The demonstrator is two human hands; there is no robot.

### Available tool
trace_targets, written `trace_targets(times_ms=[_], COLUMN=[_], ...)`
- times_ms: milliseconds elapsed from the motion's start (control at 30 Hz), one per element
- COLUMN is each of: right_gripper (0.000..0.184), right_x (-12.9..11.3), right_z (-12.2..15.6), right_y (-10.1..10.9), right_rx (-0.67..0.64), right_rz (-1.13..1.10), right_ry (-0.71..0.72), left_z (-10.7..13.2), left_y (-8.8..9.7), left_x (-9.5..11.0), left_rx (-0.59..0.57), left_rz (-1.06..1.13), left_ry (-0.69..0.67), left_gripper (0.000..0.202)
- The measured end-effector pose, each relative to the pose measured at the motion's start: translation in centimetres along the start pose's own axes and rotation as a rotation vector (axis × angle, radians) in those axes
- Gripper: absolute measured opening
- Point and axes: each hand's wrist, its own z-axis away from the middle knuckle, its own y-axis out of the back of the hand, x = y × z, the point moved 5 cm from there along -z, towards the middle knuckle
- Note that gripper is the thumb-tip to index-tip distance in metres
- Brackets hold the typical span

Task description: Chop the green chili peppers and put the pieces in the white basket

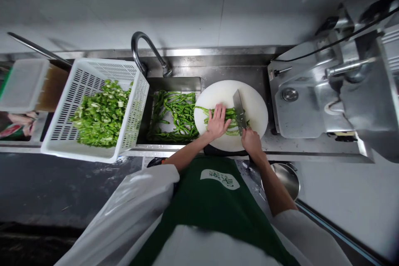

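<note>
Long green peppers (pixel 230 113) lie side by side across a round white cutting board (pixel 218 91). My left hand (pixel 218 123) rests flat on top of them, its fingers stretched out and the thumb apart, pointing toward the blade. In my right hand (pixel 251 141) is the handle of a cleaver (pixel 239 108). Its broad blade stands across the right end of the peppers, and small green bits cling to it. Part of the peppers is hidden under my left hand and behind the blade.
Left of the board, a sink (pixel 174 84) holds many whole green peppers (pixel 181 112) below a curved faucet (pixel 149 45). A white plastic basket (pixel 93 156) contains chopped green peppers (pixel 101 120). A metal slicing machine (pixel 311 91) stands at right, and a steel pot (pixel 285 178) sits lower down.
</note>
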Motion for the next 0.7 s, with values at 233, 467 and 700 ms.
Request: trace_targets(times_ms=[233,467,700], right_gripper=[0.034,0.036,0.037], right_x=[-1.1,-3.0,-2.9], right_z=[2.2,-0.3,2.9], right_y=[-1.4,-1.8,-0.2], right_rx=[-0.079,-0.051,-0.028], right_rz=[0.02,0.014,0.021], right_ry=[-0.014,-0.034,0.005], left_z=[0.6,0.3,0.4], left_y=[-2.4,-1.7,0.9], left_x=[-1.5,-1.2,-3.4], left_rx=[-0.087,-0.091,-0.01], left_rz=[-0.016,-0.005,0.018], left_ry=[-0.014,-0.007,0.035], left_gripper=[0.074,0.075,0.073])
